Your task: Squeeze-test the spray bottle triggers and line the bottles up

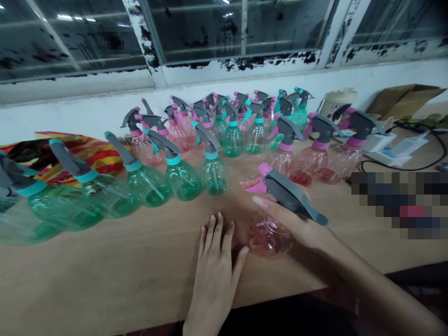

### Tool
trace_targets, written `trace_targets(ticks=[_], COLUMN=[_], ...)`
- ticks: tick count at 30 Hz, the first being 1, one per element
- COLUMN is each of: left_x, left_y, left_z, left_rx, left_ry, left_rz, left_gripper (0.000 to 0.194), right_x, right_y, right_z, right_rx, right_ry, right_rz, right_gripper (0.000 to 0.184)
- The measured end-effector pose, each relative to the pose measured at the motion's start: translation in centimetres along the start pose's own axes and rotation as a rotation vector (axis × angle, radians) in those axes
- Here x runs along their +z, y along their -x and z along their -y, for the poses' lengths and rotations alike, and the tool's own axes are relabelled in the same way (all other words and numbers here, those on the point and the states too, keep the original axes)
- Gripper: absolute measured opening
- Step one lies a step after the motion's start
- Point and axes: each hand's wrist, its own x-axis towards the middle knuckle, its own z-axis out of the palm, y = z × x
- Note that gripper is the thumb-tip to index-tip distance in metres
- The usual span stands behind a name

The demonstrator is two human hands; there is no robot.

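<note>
In the head view, the right hand is closed around the upper part of a pink spray bottle, its thumb laid along the near side and fingertips showing past the far side, under the spray head. The bottle is in front of the person, at the near side of the surface, just beside the left hand. Whether its base rests fully on the surface is hard to tell. The left hand lies palm down with fingers slightly spread and holds nothing; its thumb tip points at the bottle, though contact is unclear.

The bottle looks like thin, clear plastic, so it is probably light, with walls that may give if squeezed. Its rounded body seems smooth and likely slippery, especially if wet. The narrowing just below the head looks the surest place to hold, as it is stiffer and gives the fingers a ledge. The pink trigger is best left free, since pressure there could work it. The grey head juts out to both sides and may make the bottle top-heavy.

Green spray bottles stand in a row to the left, three pink bottles stand beyond the held one, and a mixed cluster fills the back.
</note>
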Motion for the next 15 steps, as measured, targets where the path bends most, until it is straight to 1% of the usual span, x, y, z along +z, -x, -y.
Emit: trace_targets(ticks=[3, 8, 12, 15], left_x=[0.07, 0.21, 0.26, 0.26], left_y=[0.01, 0.06, 0.12, 0.16], left_z=[-0.01, 0.10, 0.13, 0.11], left_rx=[-0.001, 0.004, -0.002, -0.009], left_ry=[-0.005, 0.000, 0.000, 0.003], left_rz=[-0.013, -0.020, -0.015, -0.003], left_gripper=[0.047, 0.047, 0.047, 0.048], right_x=[0.21, 0.44, 0.12, -0.23], right_y=[-0.16, -0.10, -0.03, 0.03], right_z=[0.14, -0.02, 0.16, 0.08], right_rx=[-0.006, -0.011, 0.021, 0.042], right_ry=[0.050, 0.121, 0.088, 0.024], right_rz=[-0.004, -0.049, -0.014, 0.043], right_gripper=[0.011, 0.022, 0.019, 0.029])
